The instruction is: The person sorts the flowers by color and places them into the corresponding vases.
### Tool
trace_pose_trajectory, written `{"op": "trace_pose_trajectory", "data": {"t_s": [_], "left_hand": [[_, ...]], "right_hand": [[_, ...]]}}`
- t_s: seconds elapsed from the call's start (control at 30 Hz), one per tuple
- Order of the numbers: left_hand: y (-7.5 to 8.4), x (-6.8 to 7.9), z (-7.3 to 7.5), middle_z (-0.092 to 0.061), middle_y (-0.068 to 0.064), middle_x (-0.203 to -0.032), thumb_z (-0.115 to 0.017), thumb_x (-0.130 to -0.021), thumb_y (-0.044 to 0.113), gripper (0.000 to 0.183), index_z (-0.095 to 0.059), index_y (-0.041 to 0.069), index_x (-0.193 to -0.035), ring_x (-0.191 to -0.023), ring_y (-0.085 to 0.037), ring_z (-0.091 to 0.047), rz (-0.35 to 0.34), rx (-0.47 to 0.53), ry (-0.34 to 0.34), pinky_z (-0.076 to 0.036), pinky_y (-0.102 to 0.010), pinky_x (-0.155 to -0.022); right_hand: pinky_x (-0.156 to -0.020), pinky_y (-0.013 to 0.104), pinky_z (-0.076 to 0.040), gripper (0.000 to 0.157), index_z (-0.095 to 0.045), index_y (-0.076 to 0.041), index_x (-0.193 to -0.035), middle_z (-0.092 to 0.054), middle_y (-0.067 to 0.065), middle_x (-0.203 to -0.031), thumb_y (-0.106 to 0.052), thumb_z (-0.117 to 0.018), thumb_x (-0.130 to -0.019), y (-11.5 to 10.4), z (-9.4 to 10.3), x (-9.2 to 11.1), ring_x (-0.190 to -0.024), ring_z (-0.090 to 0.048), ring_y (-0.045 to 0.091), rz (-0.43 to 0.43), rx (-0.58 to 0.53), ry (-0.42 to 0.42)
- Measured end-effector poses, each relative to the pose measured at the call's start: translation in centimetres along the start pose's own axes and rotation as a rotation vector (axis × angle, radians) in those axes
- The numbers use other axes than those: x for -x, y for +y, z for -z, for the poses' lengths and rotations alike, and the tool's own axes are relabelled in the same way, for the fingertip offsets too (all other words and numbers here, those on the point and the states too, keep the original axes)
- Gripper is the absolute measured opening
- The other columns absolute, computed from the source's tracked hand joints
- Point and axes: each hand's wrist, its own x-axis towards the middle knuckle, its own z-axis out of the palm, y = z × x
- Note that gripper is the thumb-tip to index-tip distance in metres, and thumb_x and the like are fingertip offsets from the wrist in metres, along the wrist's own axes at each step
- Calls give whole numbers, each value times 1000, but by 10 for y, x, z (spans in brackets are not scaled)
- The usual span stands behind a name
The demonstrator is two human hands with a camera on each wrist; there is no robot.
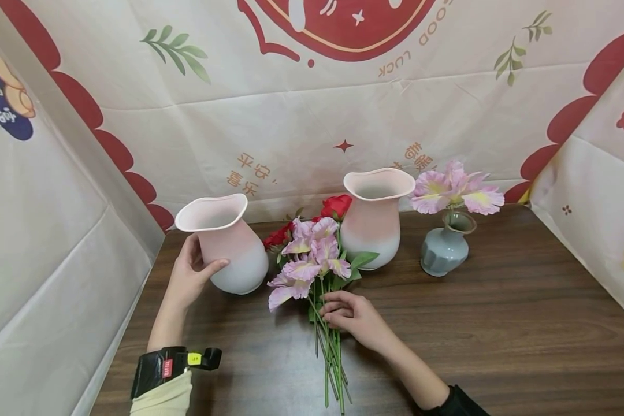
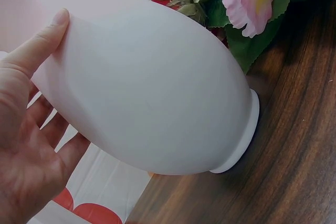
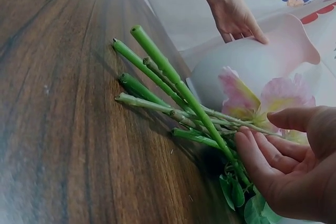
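Observation:
My left hand point(image 1: 188, 276) grips a pink-and-white vase point(image 1: 237, 254) with a wavy rim, thumb on the front and fingers behind its neck. In the left wrist view the white foot point(image 2: 247, 135) of this vase is at the wooden tabletop. Right of it lies a bunch of artificial flowers, with pink irises point(image 1: 312, 254) over red blooms point(image 1: 335, 205). My right hand point(image 1: 357, 321) is at their green stems point(image 3: 170, 72), thumb and fingers apart, fingertips right beside the stems. The stems fan out toward the table's near side.
A second pink-and-white vase point(image 1: 374, 228) stands just behind the bunch. Farther right, a small blue-grey vase point(image 1: 444, 253) holds one pink iris point(image 1: 455, 189). A printed cloth point(image 1: 301, 133) hangs along the back and sides of the brown wooden table point(image 1: 499, 346).

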Motion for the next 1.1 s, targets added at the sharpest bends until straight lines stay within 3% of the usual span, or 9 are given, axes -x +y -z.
{"op": "trace_pose_trajectory", "data": {"t_s": [0.6, 0.83, 1.1], "left_hand": [[0, 0, 0, -38, -21, -145, -72, -83, 6, 75, -28, 4, -145, -133, -36, -36, 3, 3, 0, -31, -64, -108], [-1, 0, 0, -39, -22, -144, -72, -83, 5, 75, -28, 4, -144, -132, -37, -36, -3, 5, -2, -32, -64, -107], [-1, 0, 0, -39, -21, -144, -72, -83, 5, 75, -29, 4, -144, -131, -36, -37, -5, 9, 1, -32, -64, -108]], "right_hand": [[-68, 21, -60, 33, -52, 15, -121, -62, 36, -100, 4, -58, -90, -2, -2, 0, -87, -66, 34, 21, -41, 28], [-68, 20, -60, 34, -51, 15, -121, -61, 35, -99, 4, -58, -90, -3, -1, 2, -84, -67, 23, 26, -71, 27], [-69, 25, -61, 34, -50, 16, -122, -59, 36, -100, 5, -57, -90, -7, -1, 6, -85, -66, 29, 24, -78, 19]]}}
